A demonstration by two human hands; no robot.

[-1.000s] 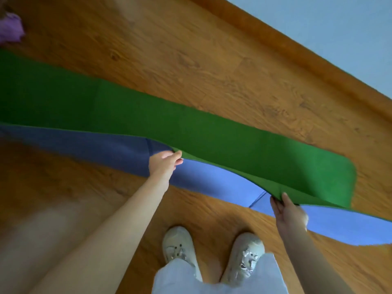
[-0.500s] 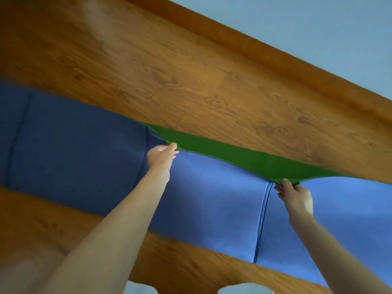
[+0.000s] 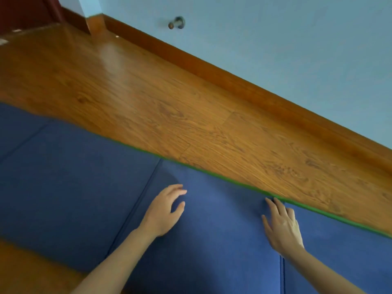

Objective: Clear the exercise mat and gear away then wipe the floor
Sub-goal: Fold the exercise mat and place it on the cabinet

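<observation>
One exercise mat lies on the wooden floor, blue side up, and its long axis runs from the left edge of the view down to the lower right, nearly parallel to the wooden skirting board under the pale blue wall. Along its far edge a thin green strip shows, which is the other face of the mat folded under. Three crease lines cross the blue surface. Two hands are above the mat, both holding nothing. The left hand is near the middle crease, its fingers loosely bent and spread wide; I cannot tell if they touch the mat. The right hand lies flat, palm down, its fingers straight and reaching to the far edge, just beside the green strip. One small metal knob sticks out of the wall low down.
</observation>
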